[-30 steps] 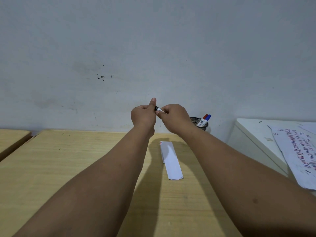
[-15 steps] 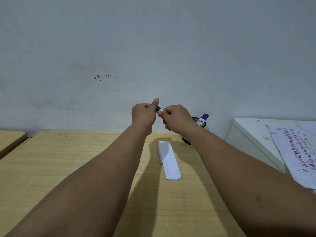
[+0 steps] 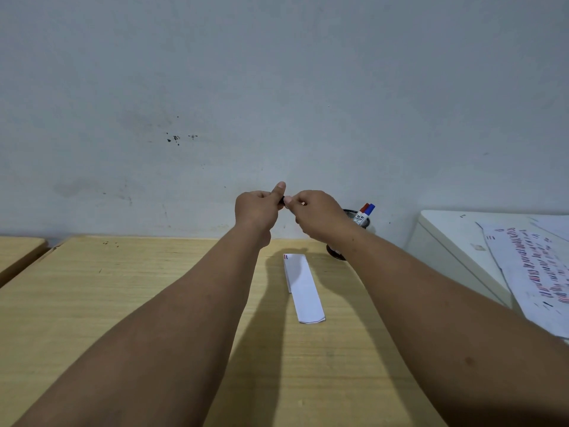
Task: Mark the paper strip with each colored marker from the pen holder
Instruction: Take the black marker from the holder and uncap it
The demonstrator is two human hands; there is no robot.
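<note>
Hands (image 3: 255, 211) grip a marker (image 3: 282, 199); pen holder (image 3: 360, 221) holds two.

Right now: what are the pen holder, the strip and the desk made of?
Pen holder: looks like black wire mesh, probably metal; the weave shows at its rim.
Paper strip: thin matte white paper, folded, with creased edges.
Desk: pale wood-grain top, low sheen; the streaked grain shows, but solid wood or laminate cannot be told.
</note>
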